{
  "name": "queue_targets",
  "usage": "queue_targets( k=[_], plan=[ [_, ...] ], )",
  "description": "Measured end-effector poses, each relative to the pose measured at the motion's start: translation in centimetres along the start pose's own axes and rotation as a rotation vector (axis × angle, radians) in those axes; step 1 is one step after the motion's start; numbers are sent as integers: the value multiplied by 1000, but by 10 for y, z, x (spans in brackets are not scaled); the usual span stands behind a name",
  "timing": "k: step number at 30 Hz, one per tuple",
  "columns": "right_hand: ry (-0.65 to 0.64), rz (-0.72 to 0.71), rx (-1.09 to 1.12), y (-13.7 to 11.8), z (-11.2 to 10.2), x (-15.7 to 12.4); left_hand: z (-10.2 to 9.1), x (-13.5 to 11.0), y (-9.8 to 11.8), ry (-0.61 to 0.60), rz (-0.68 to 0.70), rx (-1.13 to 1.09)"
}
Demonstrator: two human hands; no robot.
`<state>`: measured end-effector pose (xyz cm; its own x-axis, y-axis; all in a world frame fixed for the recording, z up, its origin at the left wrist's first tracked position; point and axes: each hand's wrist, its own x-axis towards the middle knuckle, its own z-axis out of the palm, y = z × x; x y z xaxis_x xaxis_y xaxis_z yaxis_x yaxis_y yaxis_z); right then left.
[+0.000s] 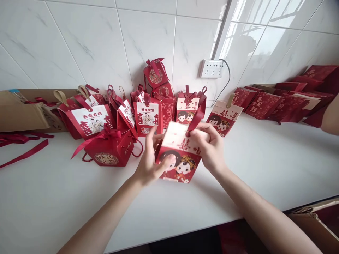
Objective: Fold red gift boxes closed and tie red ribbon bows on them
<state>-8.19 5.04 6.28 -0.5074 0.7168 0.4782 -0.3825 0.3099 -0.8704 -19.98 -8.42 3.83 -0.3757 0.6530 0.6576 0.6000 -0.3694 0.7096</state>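
My left hand (149,160) grips the left side of a small red and white gift box (180,158) with a cartoon couple printed on its front, thumb pressed on the front face. My right hand (209,146) holds the box's top right and pinches its dark red ribbon (196,118), which rises from the lid. The box stands on the white counter (238,183), tilted slightly toward me.
Several finished red gift boxes (111,148) stand along the tiled wall behind. Flat unfolded red boxes (280,100) lie at the right. A cardboard carton (23,109) and loose ribbons (23,141) lie at the left. A wall socket (211,68) sits above. Another carton (315,222) stands below right.
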Motion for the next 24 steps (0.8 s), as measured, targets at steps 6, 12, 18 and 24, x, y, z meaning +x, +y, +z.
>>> queue_targets(
  k=[6, 12, 18, 24],
  plan=[
    [347, 250, 367, 22, -12, 26, 2, 2, -19, -76, -363, -114],
    [168, 352, 535, 39, -9, 29, 3, 4, -18, 156, -178, -42],
    [-185, 601, 697, 40, 1, 18, 4, -2, -7, 287, 117, 198],
    [-333, 699, 576, 47, 8, 8, 2, -3, 0, 316, 85, 104]
  ],
)
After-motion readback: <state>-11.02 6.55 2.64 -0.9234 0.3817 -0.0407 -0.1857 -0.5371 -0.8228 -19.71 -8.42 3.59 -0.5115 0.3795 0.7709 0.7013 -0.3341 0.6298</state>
